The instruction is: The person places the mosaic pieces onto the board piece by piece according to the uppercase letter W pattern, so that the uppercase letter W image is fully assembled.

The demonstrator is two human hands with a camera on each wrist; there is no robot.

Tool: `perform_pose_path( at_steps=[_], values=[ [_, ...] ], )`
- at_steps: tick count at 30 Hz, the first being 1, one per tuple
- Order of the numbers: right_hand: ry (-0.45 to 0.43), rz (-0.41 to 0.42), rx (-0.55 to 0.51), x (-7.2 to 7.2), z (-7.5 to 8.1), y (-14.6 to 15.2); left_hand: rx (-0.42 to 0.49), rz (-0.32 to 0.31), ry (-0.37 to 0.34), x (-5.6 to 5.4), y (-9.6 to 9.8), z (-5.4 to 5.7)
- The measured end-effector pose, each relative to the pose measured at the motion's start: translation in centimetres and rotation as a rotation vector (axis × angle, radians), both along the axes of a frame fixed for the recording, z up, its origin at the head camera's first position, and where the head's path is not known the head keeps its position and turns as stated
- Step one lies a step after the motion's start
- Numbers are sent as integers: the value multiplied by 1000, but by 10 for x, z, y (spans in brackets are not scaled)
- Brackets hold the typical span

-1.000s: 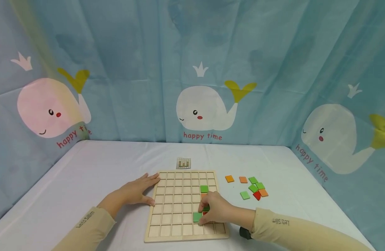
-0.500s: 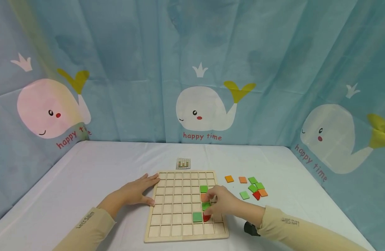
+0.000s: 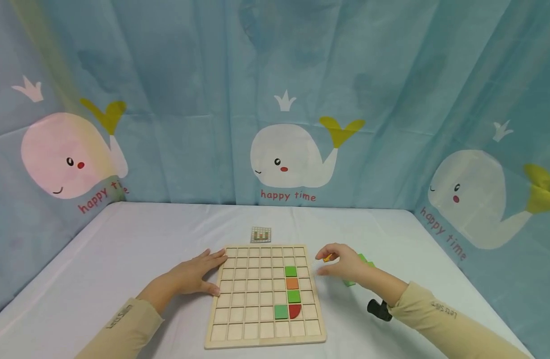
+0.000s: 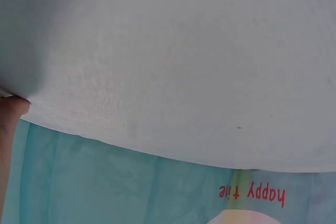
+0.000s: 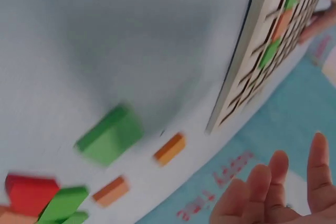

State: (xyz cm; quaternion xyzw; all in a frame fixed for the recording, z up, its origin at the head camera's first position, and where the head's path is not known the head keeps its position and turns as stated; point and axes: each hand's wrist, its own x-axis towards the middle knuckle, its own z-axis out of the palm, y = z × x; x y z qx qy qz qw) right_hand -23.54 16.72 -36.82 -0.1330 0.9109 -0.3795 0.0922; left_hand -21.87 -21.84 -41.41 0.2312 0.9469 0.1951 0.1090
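"Head view first: where is the yellow-orange tile (image 3: pixel 327 258) with respect to the right hand (image 3: pixel 344 263)?"

"It appears in the gap between the curved fingers and the thumb, near their tips. Both are to the right of the board (image 3: pixel 254 285), close to its far corner."

"Does this hand have hold of the tile?"

"No. In the right wrist view the tile lies on the table (image 3: pixel 167 224), apart from the fingers (image 5: pixel 280 167). The hand is partly open and holds nothing."

"And the left hand (image 3: pixel 194 273)?"

"It is spread along the left edge of the board, with fingertips and thumb at the rim. I see nothing gripped in it."

"Which pieces are near the right hand?"

"A light green tile (image 5: pixel 110 135) and a paler orange tile (image 5: pixel 111 191) lie close to the yellow-orange one. A red piece (image 5: pixel 31 193) lies farther from it, touching another green tile (image 5: pixel 65 203)."
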Motion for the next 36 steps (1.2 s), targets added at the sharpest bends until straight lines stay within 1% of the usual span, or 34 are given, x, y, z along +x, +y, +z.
perform_pose_path(
  at_steps=[4,12,17,21,24,29,32,36],
  values=[
    [-7,19,1,-13,3,12,5,-5,-1,0,0,0],
    [-32,148,-11,-48,-6,39,10,-2,-3,0,-1,-1],
    [-32,228,19,-67,-13,48,6,5,-8,-1,-1,-2],
    [-89,274,56,-82,-20,50,0,9,-17,-1,-1,-3],
    [-168,308,81,-93,-24,50,1,7,-20,-2,0,-3],
    [-311,357,71,-104,-26,51,9,-1,-20,-1,2,-2],
    [-335,358,62,-106,-27,50,-2,8,-18,-1,3,-1],
    [-323,330,79,-108,-30,44,-14,17,-22,-1,2,0]
  ],
)
